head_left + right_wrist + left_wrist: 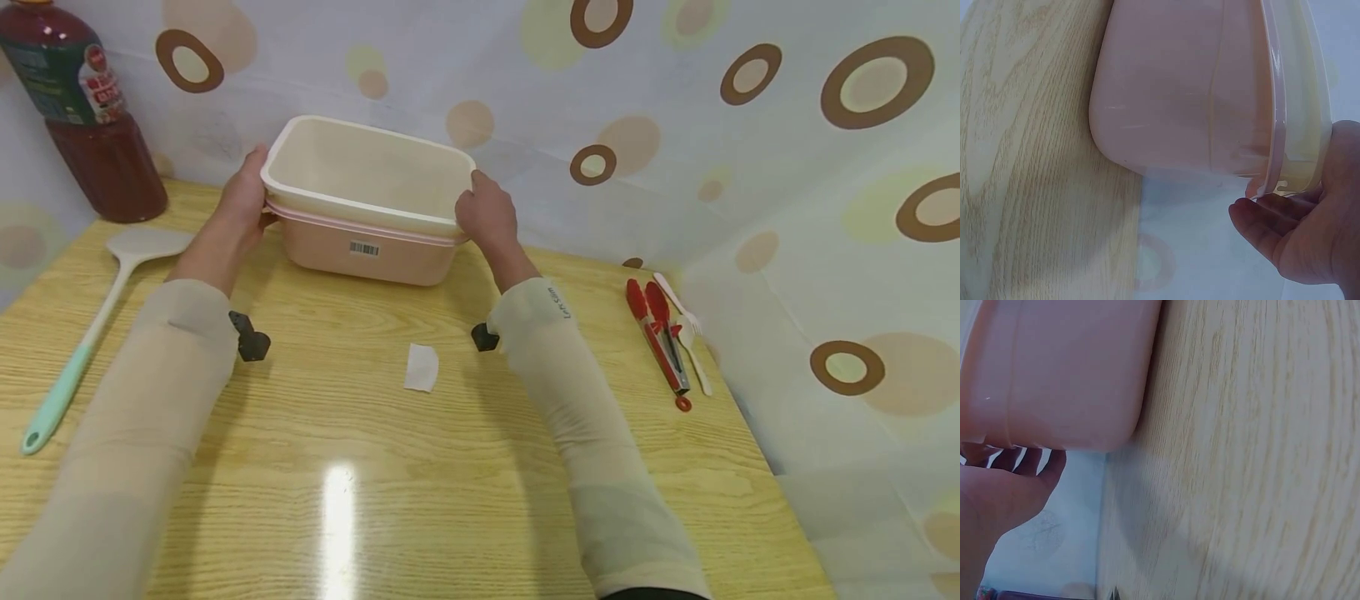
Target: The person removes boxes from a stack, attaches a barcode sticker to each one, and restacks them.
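Note:
A cream plastic basin [375,162] sits nested inside a pink basin [322,250] with a barcode sticker, at the back of the wooden table. My left hand [243,196] grips the left end of the stack at the rims; its fingers [1025,461] curl under the edge in the left wrist view. At the opposite end my right hand [489,212] holds the rims, with fingertips under the pink lip and the thumb up at the cream rim. The right wrist view shows the cream rim [1319,94] standing slightly proud of the pink one.
To the left lie a spatula [112,292] with a mint handle and a bottle of dark red liquid [105,158]. Red-handled tongs [660,342] and a light fork [682,308] rest at the right. A white paper piece [422,367] lies mid-table. Behind hangs a patterned sheet [540,108].

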Demonstrator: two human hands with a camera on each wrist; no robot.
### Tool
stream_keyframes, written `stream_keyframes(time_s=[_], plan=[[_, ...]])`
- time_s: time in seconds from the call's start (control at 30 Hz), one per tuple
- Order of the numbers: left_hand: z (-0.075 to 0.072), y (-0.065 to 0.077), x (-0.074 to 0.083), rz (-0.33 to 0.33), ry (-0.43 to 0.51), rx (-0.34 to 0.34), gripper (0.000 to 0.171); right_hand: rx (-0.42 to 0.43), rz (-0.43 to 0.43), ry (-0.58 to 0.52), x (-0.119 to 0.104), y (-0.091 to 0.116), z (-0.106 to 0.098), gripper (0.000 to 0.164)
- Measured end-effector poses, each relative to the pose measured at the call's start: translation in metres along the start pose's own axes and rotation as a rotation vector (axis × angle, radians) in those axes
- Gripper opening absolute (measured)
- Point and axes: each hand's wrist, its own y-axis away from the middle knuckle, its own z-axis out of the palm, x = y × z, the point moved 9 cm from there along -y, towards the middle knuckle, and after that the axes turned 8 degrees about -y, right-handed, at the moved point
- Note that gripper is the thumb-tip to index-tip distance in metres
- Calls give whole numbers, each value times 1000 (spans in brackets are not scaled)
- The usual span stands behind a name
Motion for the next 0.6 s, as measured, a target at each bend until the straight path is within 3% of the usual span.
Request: stream_keyframes(time_s=[0.47,0.6], plan=[[3,-3,0,-3,-75,0,63,-13,-17,80,5,-8,-1,56],[-4,-1,1,-4,-220,0,68,-54,-53,44,6,-7,0,54]])
